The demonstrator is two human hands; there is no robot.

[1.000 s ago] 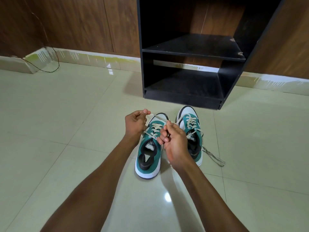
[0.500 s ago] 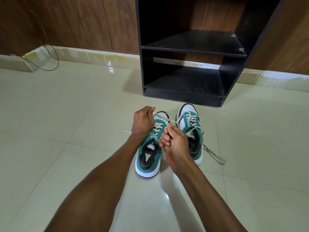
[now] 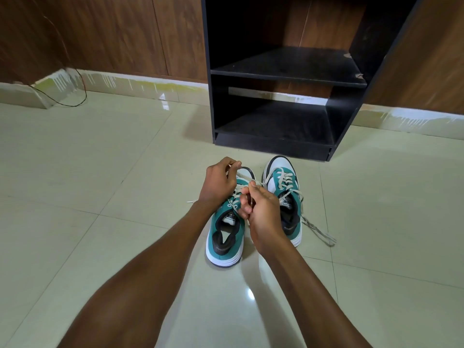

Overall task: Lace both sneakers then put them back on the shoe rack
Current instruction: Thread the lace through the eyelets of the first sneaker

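The left hand and right hand each pinch an end of the lace over the left sneaker, likely to draw it snug, while the right sneaker sits just beside it on the floor before the black shoe rack, both shelves bare. The hands cover that shoe's eyelets, so how far its lacing has got I cannot tell; the other shoe's lace ends trail loose

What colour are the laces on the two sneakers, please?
Off-white, or cream, on both sneakers; the head view shows the laces best.
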